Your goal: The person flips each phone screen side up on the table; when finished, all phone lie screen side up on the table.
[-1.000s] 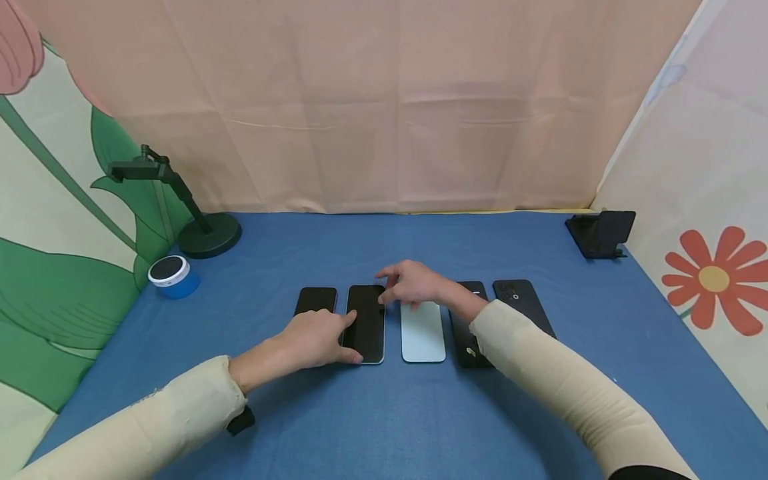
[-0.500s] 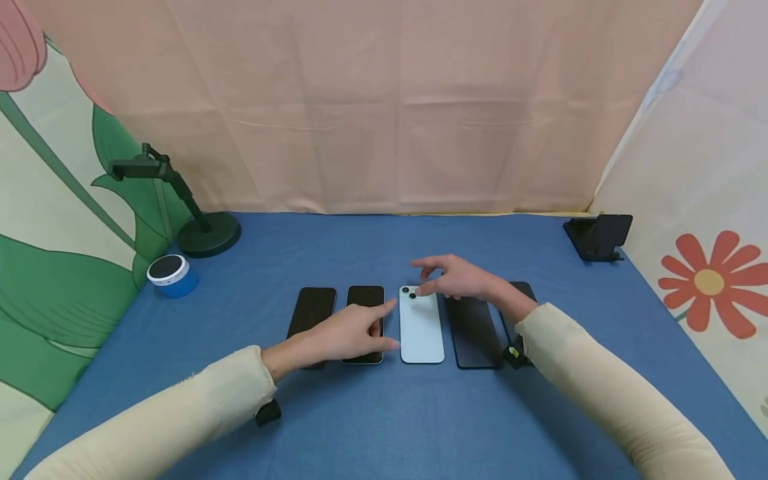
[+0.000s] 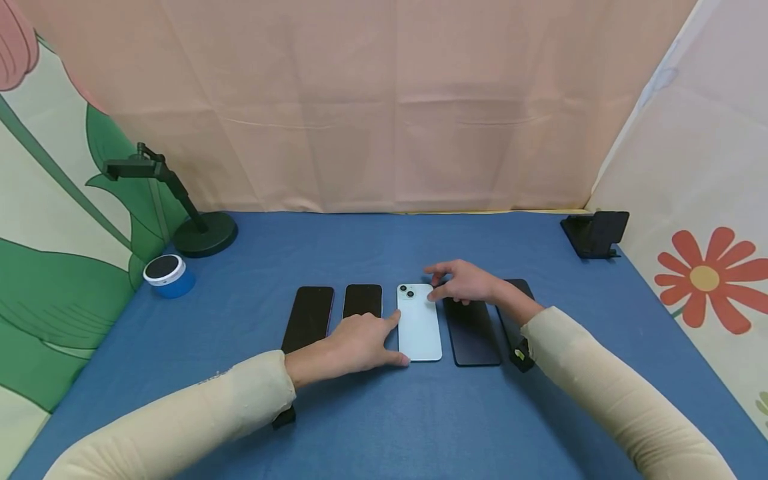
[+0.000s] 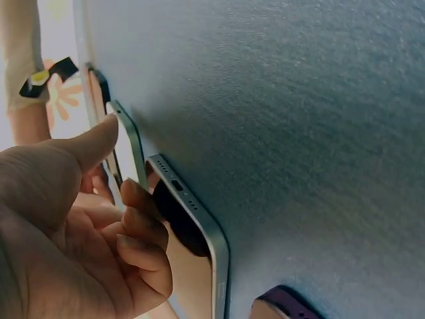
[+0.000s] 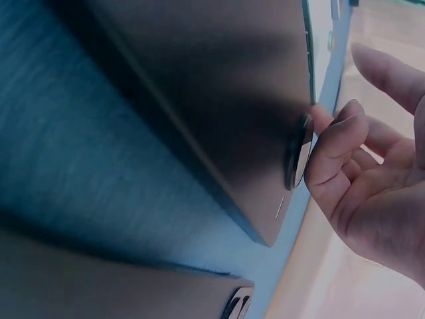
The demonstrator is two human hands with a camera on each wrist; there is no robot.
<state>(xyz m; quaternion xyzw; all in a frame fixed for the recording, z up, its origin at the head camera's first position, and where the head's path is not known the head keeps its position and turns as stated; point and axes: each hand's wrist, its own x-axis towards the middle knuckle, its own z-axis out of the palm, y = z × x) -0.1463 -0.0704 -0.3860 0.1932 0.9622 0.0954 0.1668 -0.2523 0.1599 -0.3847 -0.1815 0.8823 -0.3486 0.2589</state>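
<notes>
Phones lie side by side in a row of five across the worktop [image 3: 390,427], and the pale blue phone [image 3: 420,337] is the middle one. Its long axis runs away from the person, its camera end pointing to the far edge and its back facing up. That back is smooth, with rounded corners and dark round lenses.

The left hand [image 3: 354,343] reaches in from the side: its fingers are released, thumb at the phone's near left corner and index finger spread along the left edge. The right hand [image 3: 468,280] is released as well, its thumb at the far right corner and its other fingers loosely bent, over the dark phone [image 3: 474,337] alongside.

Left of the pale one, a black phone [image 3: 363,300] shows a metal-looking rim with a port. Fine-grained blue cloth covers the worktop.
</notes>
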